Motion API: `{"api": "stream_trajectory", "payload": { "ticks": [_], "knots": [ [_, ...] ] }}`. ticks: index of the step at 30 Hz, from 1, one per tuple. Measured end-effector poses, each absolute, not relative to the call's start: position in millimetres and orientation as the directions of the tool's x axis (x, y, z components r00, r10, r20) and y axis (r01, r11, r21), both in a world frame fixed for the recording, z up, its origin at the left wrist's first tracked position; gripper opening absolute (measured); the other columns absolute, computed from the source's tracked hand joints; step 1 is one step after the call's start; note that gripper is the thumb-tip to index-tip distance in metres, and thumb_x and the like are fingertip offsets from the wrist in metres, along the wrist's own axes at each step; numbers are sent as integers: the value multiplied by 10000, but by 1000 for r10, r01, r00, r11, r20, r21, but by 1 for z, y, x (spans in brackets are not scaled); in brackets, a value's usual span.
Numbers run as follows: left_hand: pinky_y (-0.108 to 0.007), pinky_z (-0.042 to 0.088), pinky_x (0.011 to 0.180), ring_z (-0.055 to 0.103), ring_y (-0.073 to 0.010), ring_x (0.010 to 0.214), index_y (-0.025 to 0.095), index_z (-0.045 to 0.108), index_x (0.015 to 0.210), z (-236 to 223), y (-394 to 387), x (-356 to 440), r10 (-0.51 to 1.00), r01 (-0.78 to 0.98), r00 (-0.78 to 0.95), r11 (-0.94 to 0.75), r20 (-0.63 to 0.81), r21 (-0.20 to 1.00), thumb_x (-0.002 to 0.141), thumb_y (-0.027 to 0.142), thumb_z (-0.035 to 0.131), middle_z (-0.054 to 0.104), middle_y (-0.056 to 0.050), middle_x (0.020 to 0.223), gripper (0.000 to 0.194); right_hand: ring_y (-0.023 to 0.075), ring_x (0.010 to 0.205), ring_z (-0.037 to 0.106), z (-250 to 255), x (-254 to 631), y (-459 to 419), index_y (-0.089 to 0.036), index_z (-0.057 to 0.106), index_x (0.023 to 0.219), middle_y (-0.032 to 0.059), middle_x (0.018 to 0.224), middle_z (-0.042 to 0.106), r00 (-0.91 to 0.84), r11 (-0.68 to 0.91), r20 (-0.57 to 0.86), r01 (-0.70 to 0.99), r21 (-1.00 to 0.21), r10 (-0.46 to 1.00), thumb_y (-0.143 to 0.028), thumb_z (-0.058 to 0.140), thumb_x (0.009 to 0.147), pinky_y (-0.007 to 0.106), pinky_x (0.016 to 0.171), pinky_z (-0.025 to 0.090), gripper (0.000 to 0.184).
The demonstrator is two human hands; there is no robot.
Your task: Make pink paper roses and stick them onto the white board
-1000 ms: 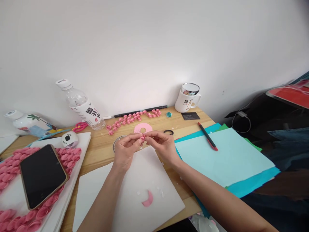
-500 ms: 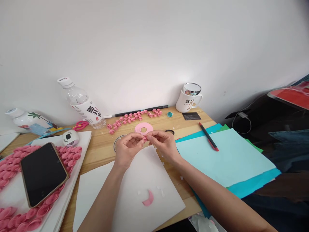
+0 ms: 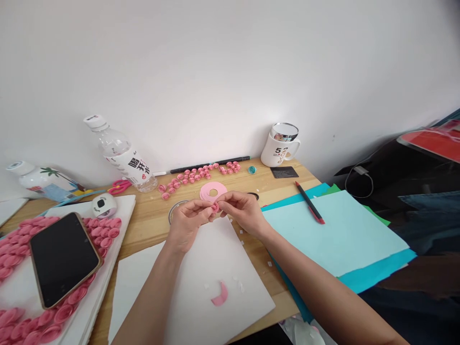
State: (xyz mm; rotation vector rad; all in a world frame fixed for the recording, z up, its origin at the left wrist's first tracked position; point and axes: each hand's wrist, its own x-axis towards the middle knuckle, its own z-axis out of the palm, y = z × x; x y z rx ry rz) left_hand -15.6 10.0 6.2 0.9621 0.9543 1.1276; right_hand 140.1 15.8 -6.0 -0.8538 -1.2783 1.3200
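A small rolled pink paper flower [image 3: 214, 207] is pinched between the fingertips of my left hand [image 3: 190, 221] and my right hand [image 3: 244, 213]. Both hands are closed on it, above the far edge of a white sheet [image 3: 215, 254]. Just behind them lies a pink paper ring [image 3: 206, 189] with a hole in its middle. A roll of tape [image 3: 173, 211] is partly hidden by my left hand. On the white sheet rests a curved pink paper scrap [image 3: 220, 294]. Several finished pink paper flowers [image 3: 192, 176] stand in rows near the wall.
At left, a phone [image 3: 65, 261] lies on a white board [image 3: 125, 211] with pink flowers. Behind stand a water bottle [image 3: 125, 158] and pink scissors [image 3: 120, 187]. A mug [image 3: 279, 149] is at the back right, with a pen [image 3: 309, 201] on light blue paper [image 3: 334, 235] nearer.
My right fingers have shifted slightly against the pink paper flower, and its rolled spiral shows more clearly. Both hands stay in nearly the same place.
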Motion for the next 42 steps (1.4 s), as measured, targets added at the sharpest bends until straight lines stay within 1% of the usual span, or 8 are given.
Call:
{"api": "stream_trajectory", "payload": {
  "ticks": [5, 11, 19, 24, 32, 35, 38, 42],
  "knots": [
    [-242, 473, 605, 584, -105, 608, 151, 699, 679, 9, 12, -19, 947, -404, 274, 274, -170, 873, 610, 193, 747, 664, -26, 664, 94, 115, 697, 610, -6, 140, 16, -197, 654, 972, 13, 806, 658, -246, 135, 202, -264, -955, 948, -289, 661, 749, 256, 616, 520, 242],
    [-221, 474, 632, 578, -91, 602, 136, 697, 695, 7, 14, -23, 923, -472, 293, 367, -250, 802, 616, 174, 735, 655, -23, 638, 96, 104, 690, 601, -4, 141, 16, -171, 655, 810, 20, 819, 645, -271, 140, 200, -226, -964, 942, -299, 638, 771, 245, 612, 518, 135],
    [-256, 484, 648, 595, -109, 612, 128, 696, 691, 6, 13, -20, 932, -406, 285, 330, -226, 852, 602, 169, 748, 664, -29, 667, 111, 91, 607, 599, -7, 139, 17, -157, 594, 780, -7, 674, 617, -238, 152, 205, -223, -963, 949, -333, 607, 799, 239, 589, 516, 178],
    [-276, 496, 664, 612, -127, 651, 130, 692, 672, 8, 13, -19, 948, -383, 242, 287, -204, 878, 585, 190, 764, 679, -36, 672, 128, 108, 681, 607, -8, 141, 17, -182, 604, 968, 5, 778, 623, -280, 145, 205, -220, -965, 938, -337, 624, 783, 263, 623, 528, 242],
    [-296, 511, 690, 625, -134, 665, 128, 688, 670, 8, 13, -20, 954, -388, 179, 292, -239, 874, 539, 205, 787, 694, -47, 702, 182, 105, 626, 594, -9, 142, 17, -171, 614, 862, 10, 736, 622, -273, 186, 218, -138, -973, 937, -356, 588, 805, 284, 639, 530, 196],
    [-277, 505, 662, 619, -128, 653, 120, 688, 664, 8, 17, -21, 979, -401, 25, 195, -202, 895, 510, 204, 791, 690, -54, 702, 203, 108, 638, 598, -14, 140, 19, -174, 599, 950, 19, 778, 615, -261, 177, 210, -145, -973, 942, -361, 575, 810, 284, 627, 527, 235],
    [-275, 505, 644, 614, -119, 620, 131, 676, 658, 8, 25, -27, 944, -391, -319, -49, -85, 919, 500, 199, 779, 680, -36, 694, 201, 104, 618, 586, -19, 138, 20, -170, 602, 920, 13, 758, 605, -242, 192, 202, -66, -979, 949, -321, 571, 808, 281, 625, 518, 190],
    [-232, 482, 550, 596, -102, 578, 131, 663, 682, 9, 34, -41, 788, -324, -615, -215, -33, 921, 496, 203, 763, 665, -19, 690, 224, 121, 671, 580, -26, 137, 18, -180, 634, 822, 30, 779, 617, -293, 385, 331, 147, -911, 897, -253, 533, 823, 270, 627, 491, 125]
  ]
}}
